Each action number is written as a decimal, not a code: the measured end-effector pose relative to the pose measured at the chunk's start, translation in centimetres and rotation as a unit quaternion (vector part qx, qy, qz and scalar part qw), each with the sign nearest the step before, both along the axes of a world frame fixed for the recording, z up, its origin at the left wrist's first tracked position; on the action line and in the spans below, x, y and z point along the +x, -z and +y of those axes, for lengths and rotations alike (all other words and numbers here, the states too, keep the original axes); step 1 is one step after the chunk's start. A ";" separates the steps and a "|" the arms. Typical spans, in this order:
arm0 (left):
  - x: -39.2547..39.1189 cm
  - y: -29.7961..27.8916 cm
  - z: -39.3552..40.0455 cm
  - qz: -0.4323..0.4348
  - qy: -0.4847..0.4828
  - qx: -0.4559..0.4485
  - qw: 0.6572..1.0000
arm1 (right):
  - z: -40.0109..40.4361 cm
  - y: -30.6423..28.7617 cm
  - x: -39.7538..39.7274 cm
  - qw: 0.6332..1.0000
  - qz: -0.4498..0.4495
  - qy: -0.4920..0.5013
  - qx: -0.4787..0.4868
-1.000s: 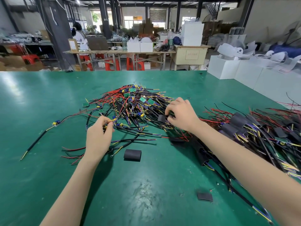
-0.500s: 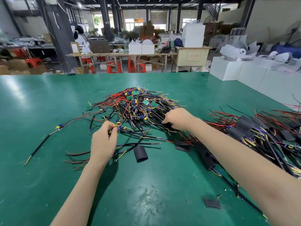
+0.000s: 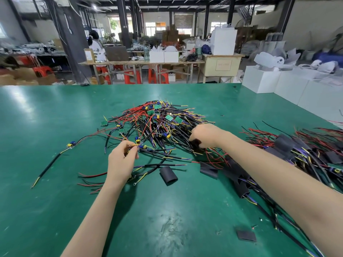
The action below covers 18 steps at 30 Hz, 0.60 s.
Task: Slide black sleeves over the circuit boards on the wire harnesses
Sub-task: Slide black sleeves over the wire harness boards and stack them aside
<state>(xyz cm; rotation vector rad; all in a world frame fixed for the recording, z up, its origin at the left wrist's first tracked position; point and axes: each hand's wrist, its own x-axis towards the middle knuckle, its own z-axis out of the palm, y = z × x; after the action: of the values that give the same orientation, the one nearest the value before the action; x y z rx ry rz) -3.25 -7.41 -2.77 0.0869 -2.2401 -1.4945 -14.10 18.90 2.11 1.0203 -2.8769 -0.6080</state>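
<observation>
Left hand (image 3: 121,162) pinching a harness wire (image 3: 135,145) at seven o'clock of the harness pile (image 3: 159,125); right hand (image 3: 206,135) curled around a black sleeve (image 3: 195,143) at four o'clock.

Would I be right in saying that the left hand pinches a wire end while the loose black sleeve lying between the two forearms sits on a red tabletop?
Not quite: the head view shows the tabletop is green, not red. The rest holds: the left hand pinches a wire end, and the loose black sleeve lies between the forearms.
</observation>
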 end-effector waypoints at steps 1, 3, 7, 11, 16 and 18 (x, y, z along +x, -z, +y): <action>-0.1 0.0 0.0 -0.002 0.001 -0.001 1.000 | 0.1 0.0 0.0 1.000 0.012 -0.009 0.019; -0.1 0.1 -0.1 -0.006 0.002 -0.002 1.000 | 0.6 0.1 -0.1 0.999 0.028 -0.017 0.023; 0.0 -0.2 0.0 -0.019 0.023 0.014 0.999 | 1.1 1.1 0.2 0.998 0.050 0.017 -0.016; 0.6 -1.3 -0.2 -0.023 0.081 0.092 0.992 | 1.6 1.4 1.0 0.974 0.074 0.040 -0.208; 1.2 -2.2 0.1 -0.029 0.136 0.146 0.979 | 2.2 0.6 2.2 0.958 0.101 0.001 -0.270; 1.3 -2.2 0.4 -0.035 0.145 0.139 0.979 | 2.3 0.5 2.6 0.961 0.109 -0.010 -0.256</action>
<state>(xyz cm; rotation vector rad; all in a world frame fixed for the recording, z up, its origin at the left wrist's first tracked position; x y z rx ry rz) -1.99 -6.99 -0.53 -0.1085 -2.1531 -1.9821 -11.49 21.20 1.61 0.8368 -2.6067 0.0370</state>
